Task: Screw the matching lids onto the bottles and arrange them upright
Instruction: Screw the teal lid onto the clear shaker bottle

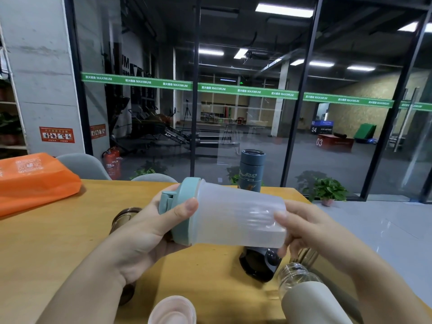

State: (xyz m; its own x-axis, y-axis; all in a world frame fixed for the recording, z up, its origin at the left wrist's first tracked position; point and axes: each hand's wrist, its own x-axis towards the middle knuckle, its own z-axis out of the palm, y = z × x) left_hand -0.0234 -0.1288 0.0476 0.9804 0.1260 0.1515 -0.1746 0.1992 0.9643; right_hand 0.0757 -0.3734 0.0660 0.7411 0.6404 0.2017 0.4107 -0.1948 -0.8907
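Head view: the left hand (149,220) grips the green lid (181,211) and the right hand (301,225) grips the cloudy bottle (238,218) – held sideways above the table (58,230) middle – likely for twisting.

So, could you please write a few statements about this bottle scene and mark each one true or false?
1. The left hand grips the teal lid of the frosted bottle. True.
2. The frosted bottle stands upright on the table. False: it is held on its side, above the table.
3. The right hand holds the bottle's base end. True.
4. The dark blue flask lies on its side. False: it stands upright with its lid on.
5. An orange bag lies at the table's left. True.
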